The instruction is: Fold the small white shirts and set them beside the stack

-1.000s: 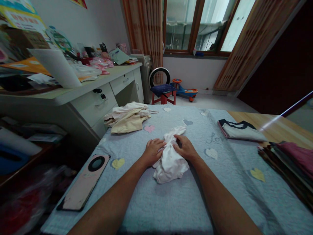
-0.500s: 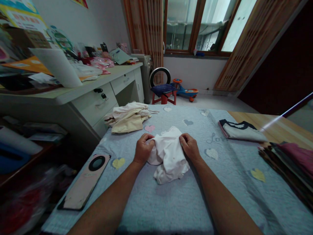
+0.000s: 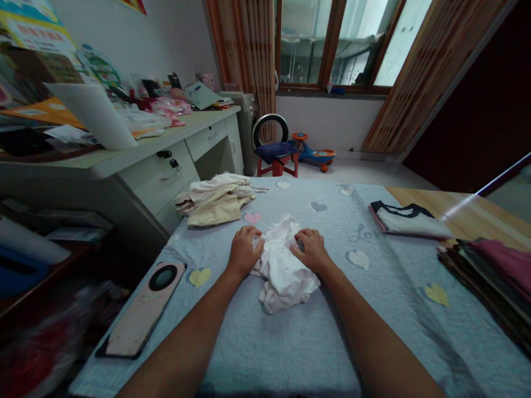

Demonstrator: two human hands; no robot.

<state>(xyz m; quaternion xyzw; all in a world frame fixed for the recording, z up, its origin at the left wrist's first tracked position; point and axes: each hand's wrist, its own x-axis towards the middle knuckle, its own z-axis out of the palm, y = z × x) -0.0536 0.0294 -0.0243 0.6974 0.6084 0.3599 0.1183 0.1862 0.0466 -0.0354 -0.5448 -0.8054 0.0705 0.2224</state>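
A: Nearest first. What is there?

B: A pale blue quilted cover [image 3: 265, 354] with heart patches. Near left on it, a flat pink phone [image 3: 141, 312] with a round black camera ring; neither hand touches it.

A: Piece being handled?

B: A thin white cloth [image 3: 286, 273], rumpled, mid-cover, between the left hand [image 3: 244, 251] at its left edge and the right hand [image 3: 313, 251] at its right edge.

A: Grip?

B: Both loose. Fingers curved, thumb apart from fingertips on each hand, no fold visibly pinched. Contact under the fingers is hidden.

A: How far along is that piece?

B: Early, in my judgement. Creases throughout, near end bunched, outline irregular, no straight fold to be seen. Flattening and squaring seem left.

A: Anything done?

B: On the right, a layered stack of dark and maroon fabric [image 3: 493, 276], cut off by the edge of view. Farther along that side, a folded pale grey shirt with black neckline trim [image 3: 415, 225], lying flat. I read both as done.

A: Left over?

B: Far left, a loose heap of cream and pale yellow fabric [image 3: 219, 204], well apart from the hands. Unfolded as far as visible, so probably pending; piece count cannot be told.

A: Past the far edge?

B: A red stool [image 3: 277, 168] bearing dark blue material; apparently unrelated.
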